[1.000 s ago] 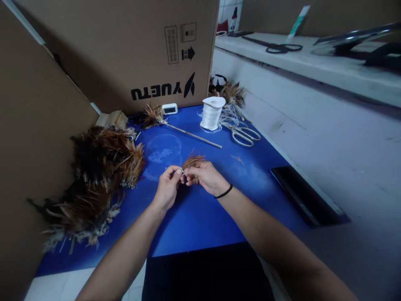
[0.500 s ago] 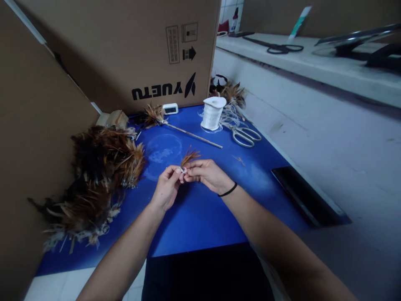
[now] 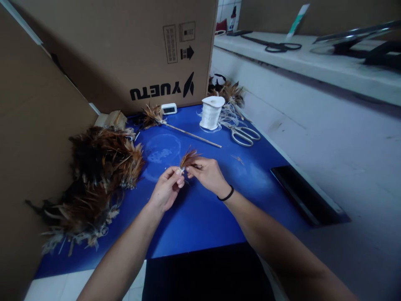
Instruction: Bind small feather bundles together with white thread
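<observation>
A small bundle of brown feathers is held over the blue mat between both hands. My left hand pinches the white quill ends at the bundle's base. My right hand, with a black band on the wrist, pinches the same bundle from the right, fingers closed on it. The feather tips fan up and away from me.
A big heap of brown feathers lies at the left. A feathered stick, a white thread spool and scissors lie at the back, before a cardboard box. A dark tray sits at the right.
The feather bundle has narrowed and turned more upright between the fingers. My right hand has shifted slightly up and back; my left hand has barely moved.
</observation>
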{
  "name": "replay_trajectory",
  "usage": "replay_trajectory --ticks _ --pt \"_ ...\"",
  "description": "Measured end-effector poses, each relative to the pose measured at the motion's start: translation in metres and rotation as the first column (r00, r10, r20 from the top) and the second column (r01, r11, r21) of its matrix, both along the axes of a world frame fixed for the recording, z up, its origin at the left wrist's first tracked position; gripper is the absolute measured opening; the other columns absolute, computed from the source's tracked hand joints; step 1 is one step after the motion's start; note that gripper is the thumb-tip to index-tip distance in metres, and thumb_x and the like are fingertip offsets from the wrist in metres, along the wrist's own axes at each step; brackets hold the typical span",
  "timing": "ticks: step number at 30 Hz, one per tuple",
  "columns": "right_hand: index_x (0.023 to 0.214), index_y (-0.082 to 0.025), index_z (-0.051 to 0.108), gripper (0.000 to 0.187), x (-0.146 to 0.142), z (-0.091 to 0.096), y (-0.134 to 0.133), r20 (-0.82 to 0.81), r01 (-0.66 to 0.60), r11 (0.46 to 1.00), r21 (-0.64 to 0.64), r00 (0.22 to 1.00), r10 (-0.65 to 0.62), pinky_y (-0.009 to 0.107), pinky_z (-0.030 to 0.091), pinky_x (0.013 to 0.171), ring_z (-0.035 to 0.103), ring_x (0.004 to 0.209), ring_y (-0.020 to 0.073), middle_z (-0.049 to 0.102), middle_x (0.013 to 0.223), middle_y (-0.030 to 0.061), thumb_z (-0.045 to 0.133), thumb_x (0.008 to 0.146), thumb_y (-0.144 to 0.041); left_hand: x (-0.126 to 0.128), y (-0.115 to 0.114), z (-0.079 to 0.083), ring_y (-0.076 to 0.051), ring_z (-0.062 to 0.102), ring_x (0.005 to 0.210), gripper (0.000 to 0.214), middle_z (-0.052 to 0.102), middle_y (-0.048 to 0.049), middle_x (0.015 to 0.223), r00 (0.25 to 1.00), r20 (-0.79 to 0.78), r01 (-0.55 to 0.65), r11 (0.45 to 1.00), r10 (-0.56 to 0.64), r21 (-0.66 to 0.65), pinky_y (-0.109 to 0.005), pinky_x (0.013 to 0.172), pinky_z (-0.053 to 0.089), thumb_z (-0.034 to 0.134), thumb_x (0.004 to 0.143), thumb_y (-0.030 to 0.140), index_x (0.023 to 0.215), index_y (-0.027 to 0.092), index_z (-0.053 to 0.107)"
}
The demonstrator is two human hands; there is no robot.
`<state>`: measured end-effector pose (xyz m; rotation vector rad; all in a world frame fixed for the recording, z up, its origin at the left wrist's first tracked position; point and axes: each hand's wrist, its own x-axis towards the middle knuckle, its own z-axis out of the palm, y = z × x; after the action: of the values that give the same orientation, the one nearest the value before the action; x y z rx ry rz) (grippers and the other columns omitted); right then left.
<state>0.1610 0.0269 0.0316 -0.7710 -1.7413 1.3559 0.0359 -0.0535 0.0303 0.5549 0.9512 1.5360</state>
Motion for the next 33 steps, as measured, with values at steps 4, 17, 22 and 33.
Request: replay_trajectory --ticks 4,17,22,33 --pt "0.076 -0.017 0.068 0.010 -0.001 0.001 0.000 -0.020 -0.006 1.000 -0.031 1.000 0.005 0.026 0.053 0.058 0.062 0.059 0.0127 0.068 0.078 0.0020 0.059 0.072 -0.020 0.000 -0.001 0.000 -0.002 0.037 0.049 0.016 0.048 0.0025 0.065 0.998 0.014 0.065 0.998 -0.064 -0.014 -0.016 0.047 0.031 0.073 0.071 0.022 0.075 0.014 0.060" --pt "0.063 -0.018 0.061 0.006 -0.001 0.005 -0.002 -0.170 -0.125 0.970 -0.207 0.981 0.090 0.025 0.045 0.052 0.053 0.053 0.0110 0.059 0.061 -0.0023 0.059 0.062 -0.013 -0.008 -0.004 0.002 0.002 0.019 0.037 0.018 0.040 0.0068 0.054 0.948 -0.105 0.291 0.951 -0.301 -0.102 -0.016 0.038 0.015 0.070 0.074 0.030 0.077 0.014 0.061" --pt "0.065 -0.018 0.061 0.004 0.001 0.002 -0.002 -0.143 -0.097 0.987 -0.131 0.987 0.078 0.025 0.045 0.056 0.055 0.060 0.0117 0.060 0.068 -0.0007 0.062 0.065 -0.014 -0.009 -0.005 0.002 0.000 0.026 0.040 0.022 0.037 0.0074 0.052 0.930 -0.196 0.293 0.948 -0.312 -0.122 -0.016 0.041 0.018 0.072 0.072 0.033 0.077 0.014 0.061" --pt "0.094 -0.021 0.063 0.020 0.004 -0.002 0.009 -0.029 -0.035 0.992 -0.124 0.999 0.032 0.026 0.051 0.062 0.061 0.072 0.0132 0.065 0.091 0.0025 0.060 0.075 -0.024 -0.005 -0.001 -0.003 -0.001 0.041 0.042 0.024 0.054 0.0021 0.069 0.953 -0.301 0.029 1.000 -0.030 -0.006 -0.016 0.039 0.026 0.069 0.074 0.037 0.078 0.015 0.059"
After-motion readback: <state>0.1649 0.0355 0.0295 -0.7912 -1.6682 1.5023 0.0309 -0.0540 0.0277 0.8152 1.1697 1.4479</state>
